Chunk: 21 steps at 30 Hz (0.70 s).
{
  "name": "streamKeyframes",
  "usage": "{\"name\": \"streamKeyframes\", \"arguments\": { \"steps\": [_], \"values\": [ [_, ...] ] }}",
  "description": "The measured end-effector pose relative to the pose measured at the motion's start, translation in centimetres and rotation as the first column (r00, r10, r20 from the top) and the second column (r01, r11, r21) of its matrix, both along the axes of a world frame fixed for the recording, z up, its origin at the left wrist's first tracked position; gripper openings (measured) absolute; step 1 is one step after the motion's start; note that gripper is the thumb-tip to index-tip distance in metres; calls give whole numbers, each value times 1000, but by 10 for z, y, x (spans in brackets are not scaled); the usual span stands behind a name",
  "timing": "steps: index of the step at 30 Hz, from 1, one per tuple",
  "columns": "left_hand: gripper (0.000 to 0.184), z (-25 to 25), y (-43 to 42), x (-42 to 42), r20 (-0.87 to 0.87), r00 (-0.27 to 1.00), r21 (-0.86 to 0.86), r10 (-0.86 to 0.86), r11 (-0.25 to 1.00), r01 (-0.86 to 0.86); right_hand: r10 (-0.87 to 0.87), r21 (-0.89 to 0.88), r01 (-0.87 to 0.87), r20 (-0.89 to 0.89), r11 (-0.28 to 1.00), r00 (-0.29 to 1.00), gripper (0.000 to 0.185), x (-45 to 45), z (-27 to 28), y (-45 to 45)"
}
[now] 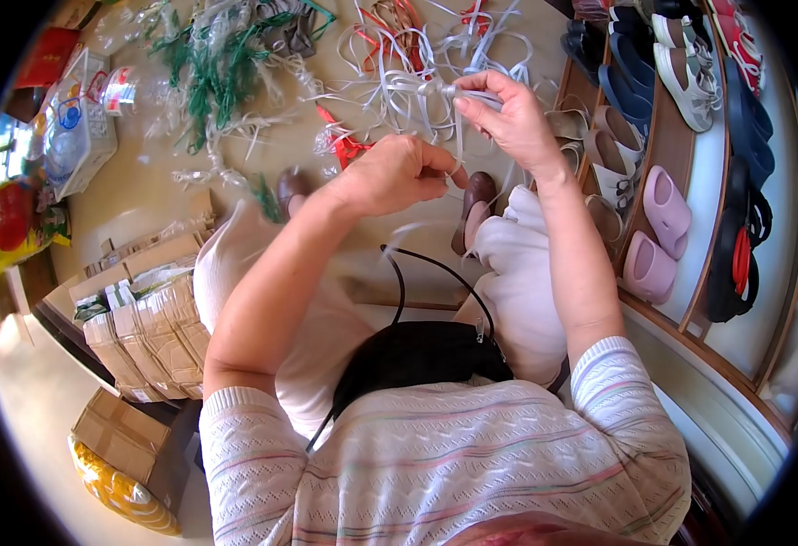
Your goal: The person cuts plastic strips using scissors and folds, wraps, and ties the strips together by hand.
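Note:
My right hand (515,118) is raised at the upper middle, thumb and fingers closed on a gathered bundle of thin white ribbon (426,88). A loop of it hangs from the bundle down toward my left hand (399,173). That hand is lower and to the left, its fingers bent and pinched together around the hanging strand. Its fingertips are partly hidden. Beyond both hands, more white and red ribbon (397,36) lies tangled on the floor. A red piece with clear plastic (343,141) lies just past my left hand.
Green and clear plastic netting (226,77) spreads over the floor at the upper left. A shoe rack (690,332) with slippers and sneakers stands on the right. Cardboard boxes (149,341) are on the left, and a black bag (422,355) rests on my lap.

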<state>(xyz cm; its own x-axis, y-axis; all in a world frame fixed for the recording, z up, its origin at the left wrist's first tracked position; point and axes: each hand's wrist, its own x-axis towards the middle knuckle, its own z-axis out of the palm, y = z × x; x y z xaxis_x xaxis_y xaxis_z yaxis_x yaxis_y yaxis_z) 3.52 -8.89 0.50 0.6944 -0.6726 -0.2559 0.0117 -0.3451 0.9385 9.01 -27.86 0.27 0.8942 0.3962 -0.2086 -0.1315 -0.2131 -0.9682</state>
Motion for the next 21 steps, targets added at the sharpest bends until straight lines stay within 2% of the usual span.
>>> {"name": "streamKeyframes", "arguments": {
  "steps": [3, 4, 6, 7, 8, 10, 11, 13, 15, 16, 17, 18, 19, 21],
  "values": [
    [18, -1, 9, 5, -176, 982, -166, 73, 981, -103, 99, -226, -31, 295, 974, 950, 21, 1, -12, 0],
    [16, 4, 15, 8, -227, 967, -214, 116, 963, -166, 139, -262, -61, 289, 963, 947, 21, 1, -13, 1],
    [16, 8, 26, 14, -222, 928, -195, 298, 919, -342, 217, -333, -120, 272, 935, 937, 19, -4, -11, 2],
    [17, 10, 30, 17, -218, 886, -102, 409, 893, -438, 262, -302, -210, 142, 930, 955, 20, -7, -8, 5],
    [18, 8, 34, 22, -142, 871, -11, 471, 879, -477, 323, -198, -306, 57, 931, 945, 20, -12, -7, 7],
    [22, 0, 37, 24, 172, 848, 93, 500, 849, -520, 461, 36, -459, -87, 887, 883, 20, -20, -4, 13],
    [23, -3, 35, 24, 160, 835, 72, 526, 838, -541, 484, 73, -478, -152, 875, 862, 20, -21, 3, 13],
    [24, -10, 28, 22, 134, 808, 27, 574, 813, -582, 445, 289, -371, -257, 883, 858, 21, -16, 19, 10],
    [24, -17, 18, 18, -85, 820, -89, 567, 815, -573, 391, 439, -232, -316, 868, 865, 24, -13, 25, 5],
    [24, -19, 12, 16, -190, 817, -147, 544, 807, -572, 338, 428, -188, -308, 884, 889, 24, -12, 24, 5],
    [22, -20, 6, 16, 319, 855, 65, 410, 890, -451, 284, 416, -142, -301, 898, 911, 24, -11, 20, 5],
    [21, -12, -4, 9, 49, 870, 101, 491, 864, -493, 227, 404, -95, -294, 910, 929, 25, -10, 18, 4],
    [21, -11, -12, 4, 78, 895, 83, 440, 891, -446, 187, 353, -74, -298, 933, 936, 25, -7, 17, 4],
    [19, -10, -21, -3, 144, 929, 63, 340, 934, -351, 132, 114, -109, -220, 987, 967, 23, -8, 16, 7]
  ]
}}
